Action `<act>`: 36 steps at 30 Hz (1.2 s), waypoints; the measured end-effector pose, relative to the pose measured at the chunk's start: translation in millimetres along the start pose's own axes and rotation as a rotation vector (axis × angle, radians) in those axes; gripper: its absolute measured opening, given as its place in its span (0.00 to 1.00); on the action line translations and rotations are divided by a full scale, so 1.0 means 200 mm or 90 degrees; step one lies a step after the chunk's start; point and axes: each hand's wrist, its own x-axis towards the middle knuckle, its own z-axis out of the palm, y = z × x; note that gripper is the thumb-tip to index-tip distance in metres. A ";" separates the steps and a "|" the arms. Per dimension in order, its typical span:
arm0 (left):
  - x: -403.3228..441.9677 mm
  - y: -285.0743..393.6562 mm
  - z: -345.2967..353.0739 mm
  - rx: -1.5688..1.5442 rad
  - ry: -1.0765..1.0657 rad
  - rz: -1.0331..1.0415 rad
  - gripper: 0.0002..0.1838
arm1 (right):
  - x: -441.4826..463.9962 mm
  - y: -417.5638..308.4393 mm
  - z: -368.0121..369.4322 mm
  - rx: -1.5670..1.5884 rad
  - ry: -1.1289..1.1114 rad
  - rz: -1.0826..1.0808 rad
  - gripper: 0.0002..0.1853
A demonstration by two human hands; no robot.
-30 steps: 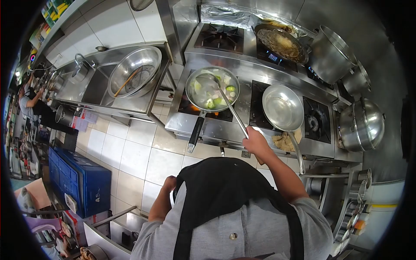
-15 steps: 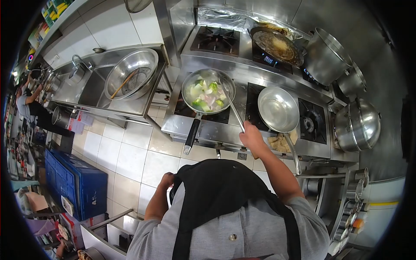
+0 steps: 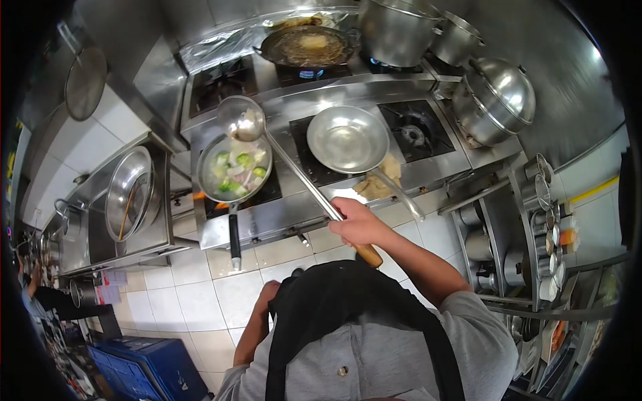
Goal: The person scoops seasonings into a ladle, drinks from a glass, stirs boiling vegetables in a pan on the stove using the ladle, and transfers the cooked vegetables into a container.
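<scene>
My right hand is closed around the long handle of a metal ladle, whose wooden end sticks out below the fist. The ladle's bowl is raised over the far edge of a frying pan, with some contents in it that I cannot make out clearly. Broccoli and pale pieces lie in that pan, and its black handle points toward me. To the right sits a second frying pan with a bare metal inside. My left hand hangs by the black apron, its fingers mostly hidden.
Behind stands a dark wok of bubbling oil over a blue flame, beside a tall pot. A steamer pot is at the right. A crumpled cloth lies under the second pan's handle. A metal basin occupies the left counter.
The ladle has come up from inside the pan of broccoli to above its far rim. My view has swung right. Flame now shows at the pan's left side.
</scene>
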 end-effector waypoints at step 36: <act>1.10 1.92 -0.28 -1.136 -0.110 -0.177 0.12 | -0.59 0.85 -1.53 0.550 -0.134 0.201 0.12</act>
